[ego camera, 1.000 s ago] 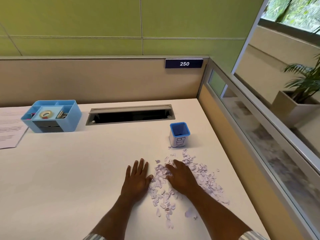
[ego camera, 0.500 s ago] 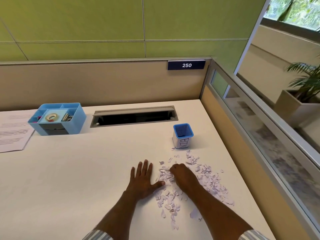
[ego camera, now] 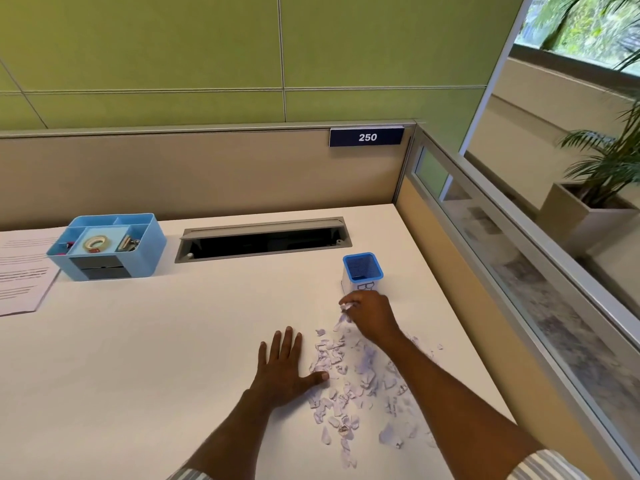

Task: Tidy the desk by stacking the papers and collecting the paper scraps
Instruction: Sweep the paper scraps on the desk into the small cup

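Note:
A scatter of pale lilac paper scraps [ego camera: 349,375] lies on the white desk [ego camera: 173,341], right of centre. My left hand [ego camera: 282,367] rests flat on the desk at the pile's left edge, fingers spread, thumb touching the scraps. My right hand [ego camera: 372,315] is raised off the pile with a pinch of scraps held in its fingers, just in front of a small white bin with a blue rim [ego camera: 363,271]; some scraps trail below it. Printed papers [ego camera: 20,271] lie at the desk's far left.
A blue desk organiser [ego camera: 107,247] with tape and clips stands at the back left beside the papers. An open cable slot [ego camera: 263,239] runs along the back. A beige partition with a glass strip [ego camera: 485,220] bounds the right side.
My right hand closed on a pinch of scraps and lifted away from the pile toward the small bin. My left hand stayed flat beside the scraps.

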The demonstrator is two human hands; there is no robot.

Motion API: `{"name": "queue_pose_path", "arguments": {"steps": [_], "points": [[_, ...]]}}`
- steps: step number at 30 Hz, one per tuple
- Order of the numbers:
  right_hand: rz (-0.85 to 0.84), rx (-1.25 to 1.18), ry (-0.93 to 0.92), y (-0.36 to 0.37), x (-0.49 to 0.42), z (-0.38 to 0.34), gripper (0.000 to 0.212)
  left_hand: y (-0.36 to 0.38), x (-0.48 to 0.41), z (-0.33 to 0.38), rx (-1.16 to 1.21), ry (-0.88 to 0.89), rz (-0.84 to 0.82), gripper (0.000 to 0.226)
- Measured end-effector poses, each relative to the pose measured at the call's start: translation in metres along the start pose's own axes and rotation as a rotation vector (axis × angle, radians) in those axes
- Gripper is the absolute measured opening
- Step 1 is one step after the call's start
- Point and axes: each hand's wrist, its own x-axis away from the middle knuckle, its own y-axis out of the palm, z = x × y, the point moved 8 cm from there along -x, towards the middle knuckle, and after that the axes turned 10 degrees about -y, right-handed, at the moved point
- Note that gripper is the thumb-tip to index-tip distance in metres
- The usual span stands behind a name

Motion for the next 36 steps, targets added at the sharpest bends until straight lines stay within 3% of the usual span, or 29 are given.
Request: {"name": "queue_pose_path", "arguments": {"steps": [3,6,17,36], "points": [[0.094,-0.105,0.040,-0.023,-0.021,-0.011,0.019,-0.001,0.000,0.001,0.008,0.003,-0.009,0.124],[0.177,-0.013,0.029,-0.048,-0.044,-0.020,0.018,-0.002,0.002,0.001,0.007,0.007,-0.020,0.124],[0.134,0.086,0.087,-0.053,-0.080,0.007,0.017,0.000,0.000,0.000,-0.011,0.007,0.000,0.123],[0.065,0.048,0.056,-0.036,-0.082,0.011,0.035,0.004,-0.004,-0.002,-0.031,-0.007,0.019,0.124]]}}
